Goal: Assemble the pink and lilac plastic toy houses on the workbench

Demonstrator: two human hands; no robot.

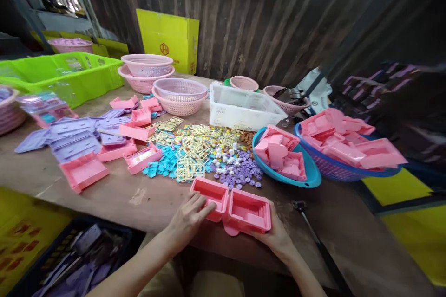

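A pink hinged plastic toy case (249, 211) lies opened out at the table's front edge, its two hollow halves facing up. My left hand (191, 216) grips the left half, thumb over the near wall and fingers along the outer side. The right half is held by my right hand (277, 229), whose fingers are partly hidden behind and under it. Just beyond the case are small purple discs (240, 171), white pieces (228, 158), cream plastic frames (195, 148) and turquoise parts (165, 162).
A turquoise basin (313, 178) and a blue basket (343, 176) hold pink parts on the right. Purple panels (75, 134) and pink trays (83, 171) lie left. Behind stand a white bin (240, 113), pink baskets (179, 104) and a green crate (94, 83). A black rod (320, 243) lies right.
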